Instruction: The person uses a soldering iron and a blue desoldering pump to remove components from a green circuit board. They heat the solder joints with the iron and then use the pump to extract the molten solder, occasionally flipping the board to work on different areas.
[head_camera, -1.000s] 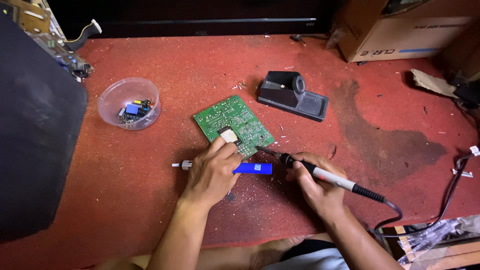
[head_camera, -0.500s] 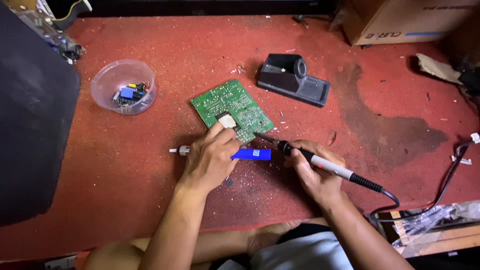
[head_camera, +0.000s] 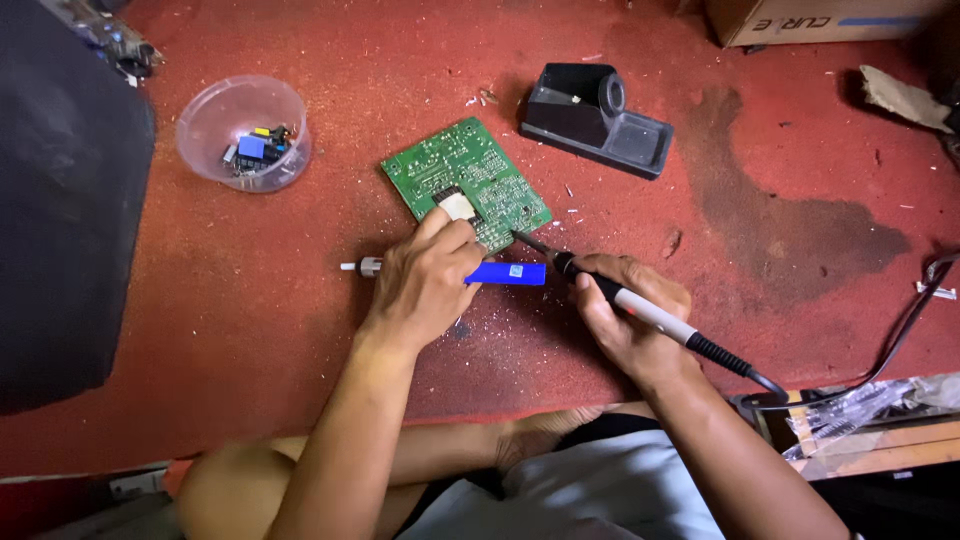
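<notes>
A green circuit board (head_camera: 475, 175) lies flat on the red mat. My left hand (head_camera: 425, 280) rests over a blue desoldering pump (head_camera: 505, 273), and its fingertips press the board's near edge beside a white square part (head_camera: 457, 207). My right hand (head_camera: 625, 315) grips a soldering iron (head_camera: 650, 315) with a black and white handle. The iron's tip (head_camera: 520, 237) touches the board's near right corner. Its cord runs off to the right.
A black soldering iron stand (head_camera: 595, 118) sits behind the board to the right. A clear plastic bowl (head_camera: 215, 125) with small electronic parts stands at the left. A large dark object (head_camera: 60, 230) fills the left side. A cardboard box (head_camera: 830, 18) is at the back right.
The view has shifted downward slightly. Both hands stay at the board, with the iron's tip still at the near corner.
</notes>
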